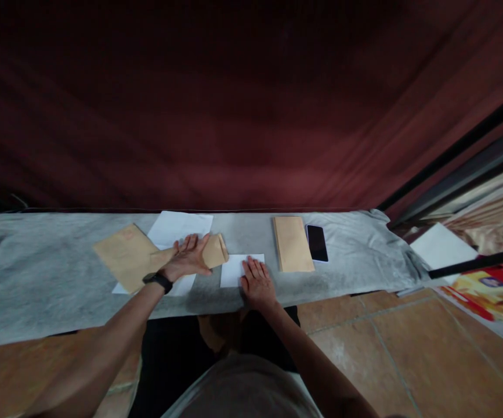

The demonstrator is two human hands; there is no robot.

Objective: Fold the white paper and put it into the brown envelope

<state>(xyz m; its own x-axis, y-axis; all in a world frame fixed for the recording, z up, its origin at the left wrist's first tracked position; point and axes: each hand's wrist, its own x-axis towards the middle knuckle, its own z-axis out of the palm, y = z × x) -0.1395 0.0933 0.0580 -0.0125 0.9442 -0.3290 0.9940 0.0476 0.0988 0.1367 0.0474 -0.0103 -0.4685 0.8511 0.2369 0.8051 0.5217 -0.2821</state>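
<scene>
My left hand (187, 256), with a dark watch on the wrist, lies spread over a narrow brown envelope (215, 250). Under and around it are a larger brown envelope (126, 255) on the left and white paper (177, 225) behind. My right hand (257, 281) rests with its fingers stretched out on a small white sheet (232, 270), near the cloth's front edge. Neither hand grips anything.
A stack of brown envelopes (293, 245) lies right of my right hand, with a phone (317, 242) beside it. Grey cloth (51, 261) covers the long, narrow surface. A dark red curtain (251, 186) hangs behind. A colourful box (495, 296) is at far right.
</scene>
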